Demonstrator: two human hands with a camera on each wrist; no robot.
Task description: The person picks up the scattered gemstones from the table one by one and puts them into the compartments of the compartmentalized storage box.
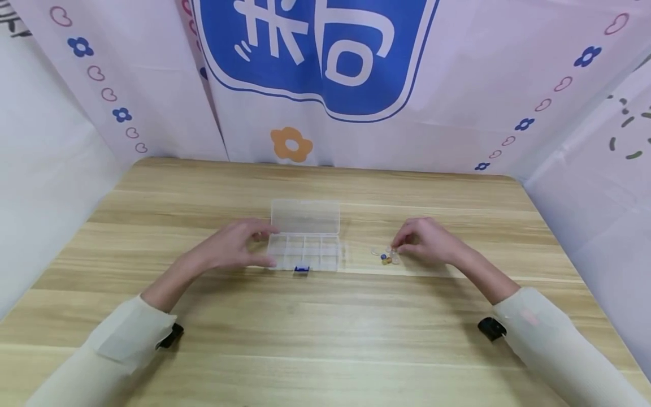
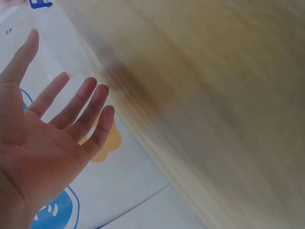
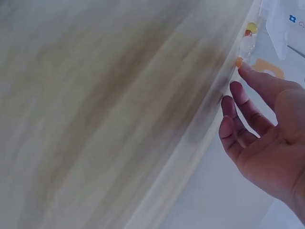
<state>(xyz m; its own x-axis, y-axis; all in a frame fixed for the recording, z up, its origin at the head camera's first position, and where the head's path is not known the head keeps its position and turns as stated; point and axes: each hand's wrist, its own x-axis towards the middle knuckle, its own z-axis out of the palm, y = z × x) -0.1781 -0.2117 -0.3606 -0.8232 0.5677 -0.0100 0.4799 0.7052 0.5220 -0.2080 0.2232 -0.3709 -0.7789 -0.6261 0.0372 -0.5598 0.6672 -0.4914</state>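
Observation:
A clear plastic compartment box (image 1: 303,253) lies on the table with its see-through lid (image 1: 305,217) laid back. A blue latch (image 1: 302,269) is on its front edge. My left hand (image 1: 236,244) is at the box's left side, thumb and fingers spread around that side; in the left wrist view its fingers look straight. Right of the box is a small cluster of tiny pieces, among them a blue one (image 1: 383,256), an amber one (image 1: 387,261) and clear ones. My right hand (image 1: 427,242) has its fingertips at this cluster, bent but apart. An orange piece (image 3: 239,62) shows by the thumb tip.
The wood-grain table (image 1: 305,328) has its far edge against a printed cloth backdrop (image 1: 447,113). White cloth hangs at both sides. Black straps or devices (image 1: 491,328) sit under the light sleeves.

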